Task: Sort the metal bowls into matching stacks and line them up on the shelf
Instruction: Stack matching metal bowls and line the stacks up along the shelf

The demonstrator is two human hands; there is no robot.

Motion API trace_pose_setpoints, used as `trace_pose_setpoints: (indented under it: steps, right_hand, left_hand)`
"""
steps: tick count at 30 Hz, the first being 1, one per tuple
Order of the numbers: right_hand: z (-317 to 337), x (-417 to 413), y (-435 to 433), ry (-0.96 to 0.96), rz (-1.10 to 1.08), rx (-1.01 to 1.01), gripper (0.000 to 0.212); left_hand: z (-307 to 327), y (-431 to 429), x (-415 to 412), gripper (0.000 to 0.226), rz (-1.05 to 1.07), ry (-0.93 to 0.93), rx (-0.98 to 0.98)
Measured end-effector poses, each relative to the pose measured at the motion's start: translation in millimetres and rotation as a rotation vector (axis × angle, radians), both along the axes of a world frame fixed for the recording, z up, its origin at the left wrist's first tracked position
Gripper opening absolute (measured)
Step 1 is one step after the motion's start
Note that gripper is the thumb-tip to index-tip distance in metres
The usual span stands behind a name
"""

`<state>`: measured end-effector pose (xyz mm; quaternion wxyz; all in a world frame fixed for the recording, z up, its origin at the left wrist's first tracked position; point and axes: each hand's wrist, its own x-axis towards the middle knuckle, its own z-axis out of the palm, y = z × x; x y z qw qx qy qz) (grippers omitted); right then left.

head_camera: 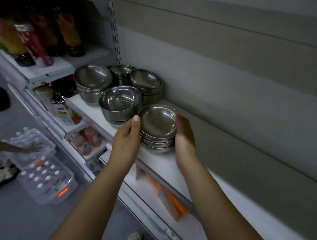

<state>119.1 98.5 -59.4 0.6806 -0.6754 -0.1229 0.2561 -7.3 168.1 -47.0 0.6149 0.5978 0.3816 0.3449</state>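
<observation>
- Now, the left hand (128, 136) is gripping the near-left side of the stack of shallow bowls (158, 122), with the thumb standing up beside the top rim and the fingers curling in against the lower bowls.
- The right hand (185, 137) is cupping the opposite side, fingertips wrapping the far rim, so both hands are clamping one stack between them.
- That stack is sitting, as far as I can tell, on the shelf (159, 161), towards its front edge, several bowls deep and nesting squarely.
- Just beside it, towards the left end, a deeper stack (120, 107) is nearly touching its rim.
- Crowding behind that are a left-end stack (92, 80), a back-corner stack (120, 71) and a back-edge stack (146, 83).
- Handling-wise, I'm judging these as stiff, light steel, slick and prone to sliding apart, so squeezing the lowest bowl from both sides, not the top rim, is looking like the safest hold.
</observation>
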Motion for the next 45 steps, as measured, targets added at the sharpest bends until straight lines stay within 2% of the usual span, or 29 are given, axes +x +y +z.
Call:
trace_pose_setpoints:
  steps: [5,11,15,19,23,28,33,42,45]
  right_hand:
    - [-6,3,3,-0.074,-0.018,0.042,0.025]
    - [5,18,-2,-0.242,-0.018,0.017,0.009]
    - [31,31,5,-0.483,0.014,0.002,0.007]
    - [60,46,36,-0.701,0.173,-0.123,0.021]
    - [72,58,82,-0.780,0.328,-0.208,0.023]
    - [67,72,131,-0.821,0.433,-0.365,0.026]
    - [60,77,147,-0.842,0.490,-0.447,0.023]
    - [72,77,136,-0.837,0.275,-0.272,0.014]
    - [83,71,118,-0.825,0.235,-0.156,0.009]
  left_hand:
    - [-6,-9,-9,0.046,0.052,-0.003,0.045]
    - [-3,-4,-25,0.033,0.307,-0.020,0.128]
    - [5,24,-29,0.025,0.440,0.009,0.240]
    - [8,56,-17,0.025,0.482,0.157,0.429]
    - [4,86,-13,0.029,0.398,0.142,0.469]
    - [-2,106,-8,0.035,0.267,0.154,0.474]
    - [-11,117,-6,0.037,0.193,0.084,0.442]
    - [-21,118,0,0.023,0.169,0.009,0.428]
    - [-18,114,0,0.023,0.203,-0.019,0.418]
